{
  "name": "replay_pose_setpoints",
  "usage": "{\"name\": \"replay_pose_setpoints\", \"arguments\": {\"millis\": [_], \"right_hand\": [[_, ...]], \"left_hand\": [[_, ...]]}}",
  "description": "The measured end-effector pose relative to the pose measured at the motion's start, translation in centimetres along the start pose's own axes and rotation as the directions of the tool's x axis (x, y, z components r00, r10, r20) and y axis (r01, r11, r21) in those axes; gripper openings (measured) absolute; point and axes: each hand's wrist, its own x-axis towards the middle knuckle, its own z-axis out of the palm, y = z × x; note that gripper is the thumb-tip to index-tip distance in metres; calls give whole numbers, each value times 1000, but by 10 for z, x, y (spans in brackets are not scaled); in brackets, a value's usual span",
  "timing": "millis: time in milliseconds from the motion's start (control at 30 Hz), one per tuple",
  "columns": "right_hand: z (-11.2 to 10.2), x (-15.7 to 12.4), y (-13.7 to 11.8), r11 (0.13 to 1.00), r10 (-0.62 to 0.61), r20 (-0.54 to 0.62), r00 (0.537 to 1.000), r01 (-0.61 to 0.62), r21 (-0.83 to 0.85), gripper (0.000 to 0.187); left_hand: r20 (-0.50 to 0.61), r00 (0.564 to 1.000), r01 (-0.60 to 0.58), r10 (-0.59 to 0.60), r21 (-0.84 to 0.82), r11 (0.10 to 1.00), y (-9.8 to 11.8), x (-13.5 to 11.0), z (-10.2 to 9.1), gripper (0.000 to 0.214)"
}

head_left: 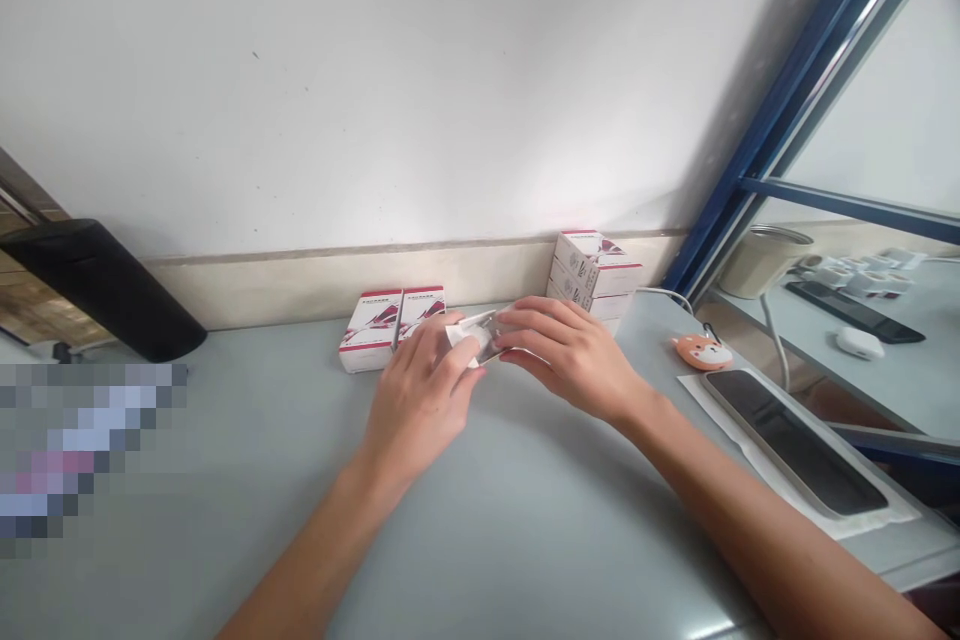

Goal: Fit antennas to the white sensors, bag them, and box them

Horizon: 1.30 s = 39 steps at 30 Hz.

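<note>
Between my two hands is a small white carton (480, 332), its near end apparently open, with something greyish showing inside. My left hand (424, 380) grips its left side, a fingertip at the opening. Curled over the right side is my right hand (562, 345), with its fingers on the carton's top and edge. The fingers hide most of the carton. Just beyond my left hand, two white boxes with red and purple print (373, 328) sit side by side on the grey table (450, 520). Behind my right hand, similar boxes (600, 270) are stacked against the wall.
At the right lie a phone (795, 440) on a white sheet (735, 425) and an orange animal-faced case (703, 352). A white cable (667, 293) runs behind them. A black object (105, 290) stands at the left, above a pixelated patch. A blue-framed glass panel (840, 200) borders the right.
</note>
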Motion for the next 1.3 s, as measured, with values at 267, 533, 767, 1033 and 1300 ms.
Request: {"name": "replay_pose_setpoints", "arguments": {"millis": [267, 533, 767, 1033, 1300], "right_hand": [[2, 0, -4, 999, -3, -42, 999, 5, 45, 8], [3, 0, -5, 981, 53, -46, 998, -44, 187, 5], [6, -3, 7, 965, 249, -253, 935, -219, 142, 6], [24, -14, 15, 636, 769, 316, 556, -720, -277, 22], [22, -15, 10, 636, 771, 324, 549, -694, -337, 26]], "left_hand": [[-3, 1000, -20, 20, 4, 1000, -2, 0, -1, 39], [22, 999, -26, 25, 17, 1000, -1, 0, -2, 41], [-11, 999, 40, -40, 15, 999, -5, -1, 0, 46], [-12, 997, 80, -80, 8, 997, -5, -1, 0, 48], [-29, 994, 106, -107, -24, 994, -6, -3, 1, 50]]}}
